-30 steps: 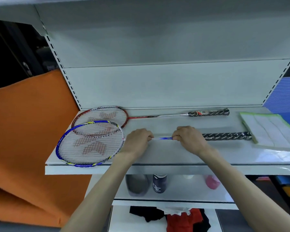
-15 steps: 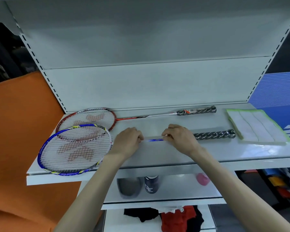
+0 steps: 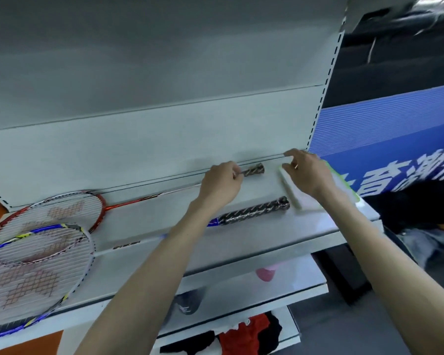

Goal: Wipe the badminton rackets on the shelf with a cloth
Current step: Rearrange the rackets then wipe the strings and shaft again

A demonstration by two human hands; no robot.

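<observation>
1. Head view: white shelf [image 3: 241,237] is running across the frame against a pale back panel, its front edge falling to a lower shelf; the right end is bordering a blue banner [image 3: 395,139].
2. Red racket [image 3: 69,208] is lying at the back, its wrapped grip end near the rear wall.
3. Blue racket [image 3: 28,272] is lying in front, its head overlapping the red one and overhanging the front edge.
4. Left hand [image 3: 221,187] is curling its fingers round the red racket's grip.
5. Right hand [image 3: 306,172] is resting on the cloth [image 3: 291,190] at the shelf's right end, fingers bent; whether they are pinching it I cannot tell.
6. Bare shelf is lying between the two handles.
</observation>
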